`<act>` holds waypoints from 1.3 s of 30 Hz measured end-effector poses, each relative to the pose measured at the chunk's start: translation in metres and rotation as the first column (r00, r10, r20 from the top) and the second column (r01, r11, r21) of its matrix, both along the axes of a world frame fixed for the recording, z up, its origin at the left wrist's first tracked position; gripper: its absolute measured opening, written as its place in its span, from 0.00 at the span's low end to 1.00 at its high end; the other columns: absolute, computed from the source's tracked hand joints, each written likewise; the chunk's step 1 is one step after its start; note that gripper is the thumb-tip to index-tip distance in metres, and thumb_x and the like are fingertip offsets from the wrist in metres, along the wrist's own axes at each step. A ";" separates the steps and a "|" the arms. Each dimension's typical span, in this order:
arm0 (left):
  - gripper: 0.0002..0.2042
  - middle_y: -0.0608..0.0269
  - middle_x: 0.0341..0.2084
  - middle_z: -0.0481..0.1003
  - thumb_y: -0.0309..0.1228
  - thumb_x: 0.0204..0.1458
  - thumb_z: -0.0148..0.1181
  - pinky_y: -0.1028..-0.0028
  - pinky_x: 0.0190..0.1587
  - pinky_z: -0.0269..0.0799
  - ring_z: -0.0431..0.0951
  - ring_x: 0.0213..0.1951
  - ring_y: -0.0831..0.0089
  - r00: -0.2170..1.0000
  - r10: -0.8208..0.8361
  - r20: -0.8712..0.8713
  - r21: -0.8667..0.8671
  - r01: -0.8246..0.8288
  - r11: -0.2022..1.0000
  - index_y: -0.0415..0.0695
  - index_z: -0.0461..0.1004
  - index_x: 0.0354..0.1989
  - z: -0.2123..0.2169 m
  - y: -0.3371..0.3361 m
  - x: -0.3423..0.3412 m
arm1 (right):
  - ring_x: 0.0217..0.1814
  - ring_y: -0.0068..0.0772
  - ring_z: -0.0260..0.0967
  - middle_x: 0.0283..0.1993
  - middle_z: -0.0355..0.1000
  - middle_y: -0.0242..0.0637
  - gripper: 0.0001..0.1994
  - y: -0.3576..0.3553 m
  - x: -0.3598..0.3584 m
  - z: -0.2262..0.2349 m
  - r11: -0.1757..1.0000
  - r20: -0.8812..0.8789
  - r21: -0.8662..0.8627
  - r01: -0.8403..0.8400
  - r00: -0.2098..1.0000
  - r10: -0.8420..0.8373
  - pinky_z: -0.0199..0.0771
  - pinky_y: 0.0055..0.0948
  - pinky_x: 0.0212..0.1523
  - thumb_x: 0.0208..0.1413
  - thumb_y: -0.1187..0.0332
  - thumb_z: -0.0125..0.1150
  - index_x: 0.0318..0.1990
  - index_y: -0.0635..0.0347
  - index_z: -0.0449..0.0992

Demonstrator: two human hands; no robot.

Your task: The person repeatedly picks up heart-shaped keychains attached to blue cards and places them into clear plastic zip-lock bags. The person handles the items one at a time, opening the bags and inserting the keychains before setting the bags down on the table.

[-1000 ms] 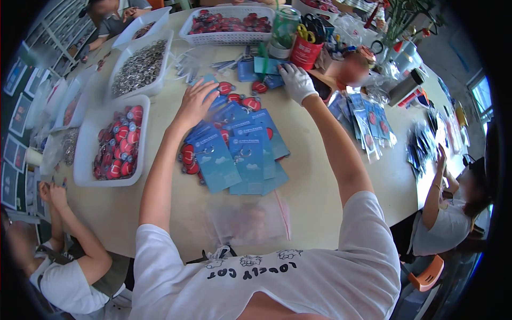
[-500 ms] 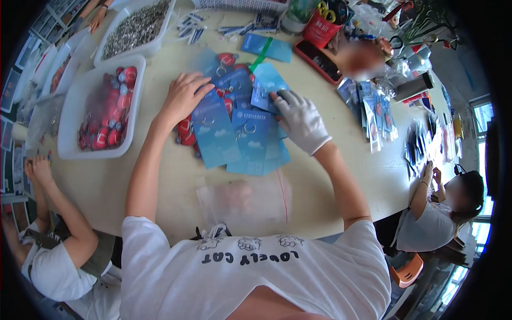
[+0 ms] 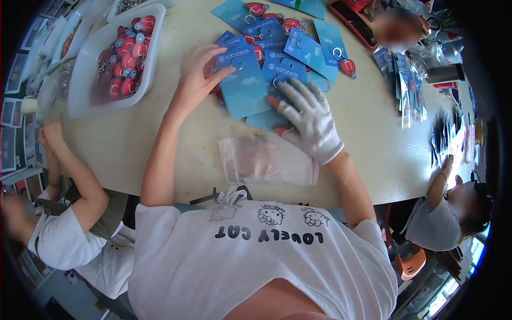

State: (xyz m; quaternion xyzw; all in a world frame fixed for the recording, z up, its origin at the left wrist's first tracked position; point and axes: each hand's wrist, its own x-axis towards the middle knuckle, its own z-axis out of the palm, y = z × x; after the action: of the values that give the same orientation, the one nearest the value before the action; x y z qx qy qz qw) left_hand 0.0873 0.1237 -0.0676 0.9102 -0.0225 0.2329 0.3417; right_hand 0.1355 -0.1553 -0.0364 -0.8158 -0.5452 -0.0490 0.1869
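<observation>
A loose pile of blue cards [image 3: 242, 88] with cloud prints lies in front of me, metal rings and red charms on them. My left hand [image 3: 198, 74] is bare, at the pile's left edge, thumb and fingers apart by the leftmost card. My right hand [image 3: 312, 120] wears a white glove with some bare fingertips showing. Its fingers are spread over the pile's lower right, touching or just above the cards. At the pile's right, a red charm [image 3: 348, 68] hangs off a card's ring. A clear zip bag [image 3: 272, 168] lies flat nearer me.
To the left stands a white plastic bin [image 3: 152, 64] of red charms. A phone in a red case [image 3: 354, 24] and packaged cards [image 3: 408, 88] lie to the right. Co-workers sit at both sides, one person's arm [image 3: 80, 165] at the left table edge.
The view has shifted, so the table sits higher. My right hand has moved off the upper right cards to the pile's lower right. Cards there now lie more spread out.
</observation>
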 end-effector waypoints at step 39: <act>0.29 0.58 0.36 0.68 0.41 0.37 0.71 0.66 0.40 0.65 0.69 0.40 0.62 0.945 -0.118 -0.305 0.263 0.203 0.943 0.40 0.66 0.45 0.027 -0.135 -0.065 | 0.39 0.19 0.68 0.38 0.72 0.34 0.15 -0.067 0.023 0.001 0.396 -0.865 0.502 0.769 0.441 0.241 0.67 0.19 0.44 0.59 0.65 0.56 0.49 0.64 0.69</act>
State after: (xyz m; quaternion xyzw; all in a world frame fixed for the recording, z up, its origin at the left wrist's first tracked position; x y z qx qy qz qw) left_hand 0.0223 -0.0109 -0.0408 0.9695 -0.0818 0.0644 0.2220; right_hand 0.1586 -0.2227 -0.0357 -0.5859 -0.0920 0.0510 0.8036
